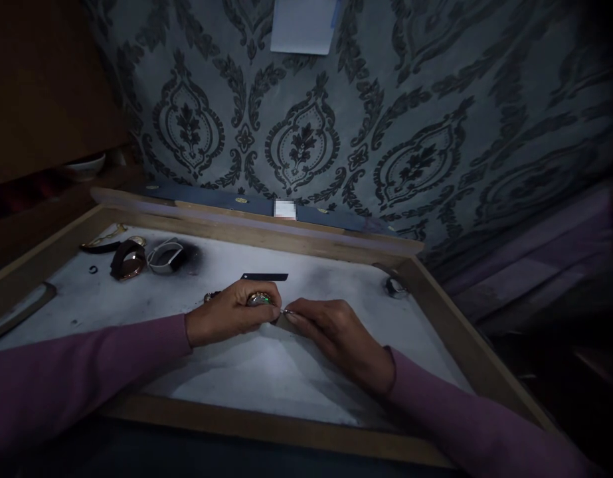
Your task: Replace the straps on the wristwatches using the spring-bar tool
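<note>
My left hand is closed around a watch whose round, gold-rimmed face points up, with a green glint on it. A piece of its strap or bracelet seems to stick out behind the hand. My right hand pinches a tiny, light, thin piece at the watch's right edge; its kind is too small to make out. The fingertips of both hands almost meet there. Just beyond the left hand lies a dark cutter blade, flat on the white surface.
A wooden-framed tray with a white bottom surrounds the work. At its far left lie a dark-strapped watch, a grey-banded watch and a small black ring. Another watch rests at the right rim. Patterned wallpaper rises behind.
</note>
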Action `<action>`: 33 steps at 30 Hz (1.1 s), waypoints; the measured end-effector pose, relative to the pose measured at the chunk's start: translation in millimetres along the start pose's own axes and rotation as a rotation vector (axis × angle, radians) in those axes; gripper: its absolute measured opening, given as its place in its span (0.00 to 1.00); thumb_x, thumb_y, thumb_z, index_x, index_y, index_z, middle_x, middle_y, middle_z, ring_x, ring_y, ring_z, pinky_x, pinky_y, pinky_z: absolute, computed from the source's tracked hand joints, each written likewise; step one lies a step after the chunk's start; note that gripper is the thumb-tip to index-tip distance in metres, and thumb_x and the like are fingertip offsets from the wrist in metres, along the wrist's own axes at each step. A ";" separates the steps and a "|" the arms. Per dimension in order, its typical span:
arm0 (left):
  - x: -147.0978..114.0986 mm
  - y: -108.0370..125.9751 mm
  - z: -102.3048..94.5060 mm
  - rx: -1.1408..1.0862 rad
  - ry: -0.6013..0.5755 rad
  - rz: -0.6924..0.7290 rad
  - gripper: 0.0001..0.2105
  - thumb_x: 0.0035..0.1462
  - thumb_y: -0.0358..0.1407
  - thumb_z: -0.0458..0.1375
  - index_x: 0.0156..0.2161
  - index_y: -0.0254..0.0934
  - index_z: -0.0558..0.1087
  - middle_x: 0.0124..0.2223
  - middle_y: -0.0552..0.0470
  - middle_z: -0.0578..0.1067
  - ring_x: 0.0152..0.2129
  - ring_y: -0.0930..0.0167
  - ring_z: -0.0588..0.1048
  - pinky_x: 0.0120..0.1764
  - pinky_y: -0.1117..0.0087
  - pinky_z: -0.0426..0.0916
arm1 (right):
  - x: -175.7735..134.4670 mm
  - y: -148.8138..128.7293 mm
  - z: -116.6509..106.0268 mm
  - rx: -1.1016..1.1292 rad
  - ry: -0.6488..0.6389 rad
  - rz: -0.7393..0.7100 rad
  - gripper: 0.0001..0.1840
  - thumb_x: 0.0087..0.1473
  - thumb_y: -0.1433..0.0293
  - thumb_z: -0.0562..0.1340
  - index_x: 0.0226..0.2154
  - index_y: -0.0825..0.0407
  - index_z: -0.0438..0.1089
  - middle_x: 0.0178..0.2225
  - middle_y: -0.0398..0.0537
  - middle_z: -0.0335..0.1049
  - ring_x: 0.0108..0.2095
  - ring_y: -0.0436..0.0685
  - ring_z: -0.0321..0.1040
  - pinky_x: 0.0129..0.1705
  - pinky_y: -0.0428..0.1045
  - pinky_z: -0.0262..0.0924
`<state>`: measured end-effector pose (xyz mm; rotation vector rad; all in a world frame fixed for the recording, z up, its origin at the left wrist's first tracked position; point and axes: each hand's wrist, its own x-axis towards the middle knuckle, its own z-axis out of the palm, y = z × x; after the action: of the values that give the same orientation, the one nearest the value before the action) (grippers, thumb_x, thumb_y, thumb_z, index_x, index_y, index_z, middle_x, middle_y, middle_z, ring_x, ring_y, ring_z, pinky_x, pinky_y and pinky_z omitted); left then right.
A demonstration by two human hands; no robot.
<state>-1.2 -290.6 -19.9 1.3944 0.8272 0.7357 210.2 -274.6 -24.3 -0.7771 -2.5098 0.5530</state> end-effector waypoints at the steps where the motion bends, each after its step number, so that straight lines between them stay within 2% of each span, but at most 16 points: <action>1: 0.1 -0.1 0.1 0.002 0.000 0.000 0.06 0.55 0.36 0.56 0.30 0.35 0.67 0.18 0.64 0.55 0.14 0.80 0.53 0.18 0.78 0.48 | 0.0 -0.1 -0.1 -0.002 -0.008 0.004 0.20 0.68 0.64 0.49 0.35 0.55 0.72 0.26 0.47 0.72 0.24 0.52 0.69 0.27 0.46 0.58; 5: 0.2 0.4 0.9 0.006 0.000 -0.006 0.06 0.54 0.35 0.55 0.29 0.35 0.66 0.18 0.63 0.55 0.14 0.80 0.53 0.18 0.77 0.48 | 1.1 -2.9 -1.7 -0.026 -0.006 0.007 0.19 0.68 0.64 0.49 0.36 0.54 0.72 0.27 0.47 0.72 0.27 0.53 0.69 0.30 0.47 0.59; 10: 1.0 0.7 1.5 -0.006 0.016 -0.005 0.06 0.53 0.36 0.56 0.29 0.36 0.66 0.17 0.64 0.55 0.14 0.80 0.53 0.18 0.77 0.47 | 4.8 -9.4 -3.9 -0.104 0.048 -0.016 0.20 0.68 0.64 0.47 0.31 0.53 0.68 0.29 0.49 0.64 0.30 0.54 0.63 0.31 0.48 0.57; 12: 1.1 0.2 1.4 -0.003 0.021 -0.013 0.06 0.53 0.36 0.56 0.29 0.36 0.65 0.17 0.64 0.55 0.14 0.80 0.53 0.18 0.78 0.47 | 5.9 -11.0 -3.7 -0.031 0.017 0.008 0.20 0.68 0.63 0.45 0.28 0.52 0.63 0.29 0.47 0.62 0.30 0.54 0.62 0.32 0.48 0.57; 15: 0.7 0.0 1.0 -0.003 0.018 -0.022 0.06 0.53 0.36 0.56 0.29 0.36 0.65 0.17 0.64 0.55 0.14 0.80 0.53 0.18 0.78 0.48 | 6.2 -11.7 -2.7 0.186 -0.131 0.114 0.19 0.69 0.63 0.44 0.29 0.50 0.58 0.24 0.41 0.60 0.24 0.51 0.58 0.28 0.47 0.54; 19: 0.2 0.5 0.6 0.010 -0.001 -0.044 0.06 0.54 0.36 0.56 0.30 0.36 0.66 0.17 0.64 0.56 0.14 0.80 0.54 0.18 0.78 0.48 | 6.3 -11.6 -2.0 0.369 -0.268 0.183 0.21 0.69 0.59 0.43 0.28 0.50 0.56 0.21 0.39 0.59 0.22 0.50 0.57 0.28 0.47 0.54; 25: 0.6 -2.0 -0.4 -0.044 -0.055 -0.077 0.10 0.54 0.41 0.58 0.31 0.36 0.64 0.18 0.64 0.57 0.13 0.80 0.53 0.16 0.79 0.48 | 7.1 -11.4 -4.4 0.433 -0.268 0.209 0.24 0.67 0.52 0.45 0.26 0.50 0.55 0.22 0.37 0.51 0.22 0.49 0.49 0.24 0.46 0.48; 33: -0.3 5.4 -1.8 0.047 -0.046 -0.159 0.16 0.48 0.45 0.63 0.30 0.36 0.63 0.19 0.64 0.59 0.14 0.80 0.56 0.17 0.78 0.49 | 6.2 -11.5 -6.6 0.506 -0.223 0.226 0.25 0.66 0.52 0.48 0.23 0.50 0.54 0.21 0.37 0.49 0.22 0.48 0.48 0.23 0.46 0.46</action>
<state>-2.8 -289.6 -14.5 1.3646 0.9128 0.5628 204.1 -278.0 -11.4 -0.8334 -2.3189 1.3533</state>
